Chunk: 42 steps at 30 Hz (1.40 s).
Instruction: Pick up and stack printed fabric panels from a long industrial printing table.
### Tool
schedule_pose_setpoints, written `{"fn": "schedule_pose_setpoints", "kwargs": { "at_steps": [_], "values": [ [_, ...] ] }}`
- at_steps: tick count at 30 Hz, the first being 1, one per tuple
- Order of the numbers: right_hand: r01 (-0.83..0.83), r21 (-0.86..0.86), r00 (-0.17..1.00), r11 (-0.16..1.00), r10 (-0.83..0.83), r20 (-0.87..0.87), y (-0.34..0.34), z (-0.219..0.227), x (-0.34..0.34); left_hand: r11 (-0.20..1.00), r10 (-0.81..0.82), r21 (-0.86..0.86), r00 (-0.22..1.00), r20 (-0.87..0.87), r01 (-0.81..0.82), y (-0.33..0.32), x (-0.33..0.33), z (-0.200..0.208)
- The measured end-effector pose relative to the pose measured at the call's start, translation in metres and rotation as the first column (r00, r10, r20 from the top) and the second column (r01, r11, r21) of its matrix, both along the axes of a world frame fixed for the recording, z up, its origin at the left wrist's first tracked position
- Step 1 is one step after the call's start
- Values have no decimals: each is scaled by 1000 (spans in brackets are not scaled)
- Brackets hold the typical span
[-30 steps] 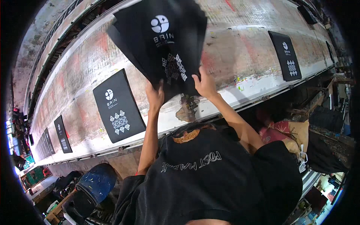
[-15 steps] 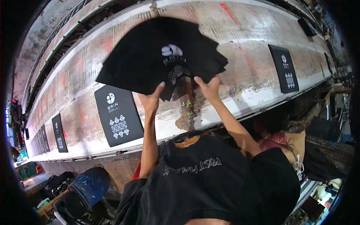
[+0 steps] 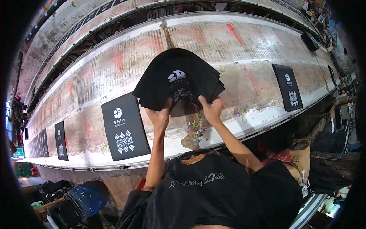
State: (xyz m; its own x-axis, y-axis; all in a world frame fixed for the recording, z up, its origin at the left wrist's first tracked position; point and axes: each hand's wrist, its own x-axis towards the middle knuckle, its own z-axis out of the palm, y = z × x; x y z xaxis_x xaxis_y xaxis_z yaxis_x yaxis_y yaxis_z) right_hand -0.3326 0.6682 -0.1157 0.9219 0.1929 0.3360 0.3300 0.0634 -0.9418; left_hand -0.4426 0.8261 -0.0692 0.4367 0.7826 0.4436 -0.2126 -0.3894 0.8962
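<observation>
Pinching a bent black stack (image 3: 178,63), left hand (image 3: 159,116) and right hand (image 3: 212,110) are closed. Black panels (image 3: 126,129) flank it on the counter (image 3: 248,86), near a blue barrel (image 3: 89,198).

bundle (image 3: 162,78): between hands (image 3: 159,117), over table (image 3: 244,76) | left panel (image 3: 125,128), right panel (image 3: 288,86): on table

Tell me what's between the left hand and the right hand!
In the head view, bent black sheets span from the left hand to the right hand. Both hands hold them.
</observation>
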Motion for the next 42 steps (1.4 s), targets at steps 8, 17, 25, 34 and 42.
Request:
{"fn": "schedule_pose_setpoints", "kwargs": {
  "at_steps": [8, 17, 25, 34, 42],
  "values": [
    [-79, -168, 985, 983, 50, -165, -7, -12, 7, 998, 11, 66, 997, -78, -6, 4, -7, 0],
    [317, -263, 640, 911, -1, 769, -3, 137, 26, 992, 91, -94, 996, 19, -89, -6, -5, -15],
    [-4, -999, 366, -50, 929, -48, 101, 213, 68, 995, -24, -100, 1000, 13, 25, 7, -13, -53],
    [-420, -694, 789, 584, 613, 38, 28, 202, 167, 666, -78, -689, 945, 317, 286, 63, -55, -129],
    [-252, -462, 967, 850, 237, -91, -61, 22, 118, 957, -31, -291, 998, -56, 14, 64, -35, -74]
  ]
}}
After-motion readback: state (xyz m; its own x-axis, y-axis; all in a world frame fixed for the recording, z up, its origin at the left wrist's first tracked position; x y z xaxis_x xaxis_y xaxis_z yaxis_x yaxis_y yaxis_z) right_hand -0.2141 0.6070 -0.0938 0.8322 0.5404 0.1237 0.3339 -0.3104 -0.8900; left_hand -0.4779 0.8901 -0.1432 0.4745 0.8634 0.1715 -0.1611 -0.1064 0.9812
